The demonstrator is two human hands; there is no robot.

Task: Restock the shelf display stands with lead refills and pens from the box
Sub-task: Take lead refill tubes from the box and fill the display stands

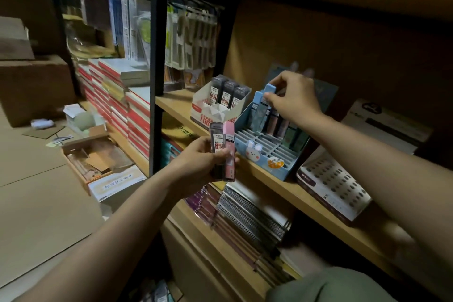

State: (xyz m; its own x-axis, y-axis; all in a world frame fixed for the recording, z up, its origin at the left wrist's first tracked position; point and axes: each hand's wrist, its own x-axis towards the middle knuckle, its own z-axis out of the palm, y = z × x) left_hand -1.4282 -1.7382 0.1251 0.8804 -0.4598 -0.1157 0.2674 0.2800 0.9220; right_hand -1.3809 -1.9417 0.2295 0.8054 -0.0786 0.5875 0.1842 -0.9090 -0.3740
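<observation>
My left hand point(198, 158) grips a small stack of lead refill cases point(223, 149), one dark and one pink, in front of the shelf edge. My right hand point(293, 99) pinches a light blue refill case point(269, 89) at the back row of the blue display stand point(267, 152) with a rabbit on its front. That stand's rear slots hold several cases, and its front slots are bare. To its left stands a white and red display stand point(215, 111) holding three dark refill cases point(226, 92).
A white stand with rows of holes point(331, 184) sits to the right on the same wooden shelf point(306, 201). Notebooks are stacked on the shelf below. An open cardboard box point(95, 157) lies on the floor at left, beside stacked red-edged books and a black rack post point(155, 61).
</observation>
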